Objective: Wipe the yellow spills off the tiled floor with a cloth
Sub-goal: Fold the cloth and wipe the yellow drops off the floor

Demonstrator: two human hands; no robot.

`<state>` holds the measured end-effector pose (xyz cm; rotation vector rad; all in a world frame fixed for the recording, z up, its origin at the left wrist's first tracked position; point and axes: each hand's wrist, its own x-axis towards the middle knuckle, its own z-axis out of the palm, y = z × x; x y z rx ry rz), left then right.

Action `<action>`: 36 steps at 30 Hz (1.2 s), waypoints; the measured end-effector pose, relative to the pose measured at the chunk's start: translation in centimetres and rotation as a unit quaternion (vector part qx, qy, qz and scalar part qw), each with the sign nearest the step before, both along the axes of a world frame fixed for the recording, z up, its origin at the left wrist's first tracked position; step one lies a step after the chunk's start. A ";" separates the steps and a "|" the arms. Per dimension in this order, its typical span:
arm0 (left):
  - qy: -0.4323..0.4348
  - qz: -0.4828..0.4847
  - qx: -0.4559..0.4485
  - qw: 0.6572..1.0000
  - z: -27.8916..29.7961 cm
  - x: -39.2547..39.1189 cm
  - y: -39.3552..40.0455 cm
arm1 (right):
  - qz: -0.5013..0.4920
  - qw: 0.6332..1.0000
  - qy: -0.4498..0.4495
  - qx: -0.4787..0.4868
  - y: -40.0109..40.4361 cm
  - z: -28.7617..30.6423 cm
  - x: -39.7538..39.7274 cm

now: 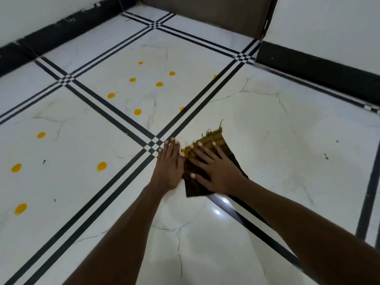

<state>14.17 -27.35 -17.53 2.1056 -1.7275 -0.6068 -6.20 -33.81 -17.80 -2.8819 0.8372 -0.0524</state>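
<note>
A dark brown cloth (227,150) with a yellow-stained frayed edge lies flat on the white tiled floor (277,140). My right hand (216,171) presses on it with fingers spread. My left hand (169,164) lies flat on the floor beside the cloth's left edge, fingers together, touching the cloth. Several round yellow spills dot the tiles to the left and beyond: one spill (101,166) is nearest my left hand, another spill (137,112) is farther off, and more spills (159,84) sit toward the far wall.
Black double stripes cross the floor and meet in a checkered crossing (153,144) just ahead of my left hand. A black skirting (316,66) runs along the white walls. A brown panel (207,13) stands at the far end.
</note>
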 end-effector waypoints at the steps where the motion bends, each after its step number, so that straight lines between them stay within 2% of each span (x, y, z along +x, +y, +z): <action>1: 0.003 0.005 0.005 1.000 0.2 -0.3 0.1 | 0.021 1.000 0.006 0.003 0.1 0.1 -1.9; 4: -0.002 0.040 -0.027 0.999 0.7 -1.0 -0.2 | 0.000 1.000 0.000 0.004 -2.2 0.1 -5.8; 7: -0.066 0.047 -0.065 0.995 0.3 -0.9 -1.5 | -0.131 0.991 -0.011 0.010 -5.7 -0.5 -5.5; 10: -0.094 0.054 -0.064 0.992 -0.4 0.0 -4.1 | -0.198 0.980 -0.010 0.024 -8.9 -0.7 -3.2; 15: -0.143 0.076 -0.073 0.984 -2.3 0.2 -4.7 | -0.244 0.968 -0.024 0.053 -14.1 -0.3 -0.6; 20: -0.128 0.083 -0.073 0.986 -2.3 0.1 -5.0 | -0.302 0.952 -0.029 0.047 -22.3 -0.5 1.6; 26: -0.130 0.082 -0.051 0.987 -2.1 0.0 -5.1 | -0.309 0.949 -0.001 0.069 -31.2 0.2 4.3; 29: -0.131 0.082 -0.055 0.987 -2.2 0.2 -5.3 | -0.344 0.936 0.012 0.077 -33.0 0.5 7.1; 31: -0.135 0.083 -0.055 0.986 -2.2 0.1 -5.5 | -0.309 0.949 0.019 0.056 -31.5 0.4 9.7; 34: -0.130 0.083 -0.061 0.986 -2.2 0.2 -5.5 | -0.161 0.987 0.013 0.023 -25.4 0.0 12.3; 36: -0.129 0.083 -0.062 0.986 -2.3 0.3 -5.5 | -0.045 0.999 0.019 0.008 -21.0 0.2 10.7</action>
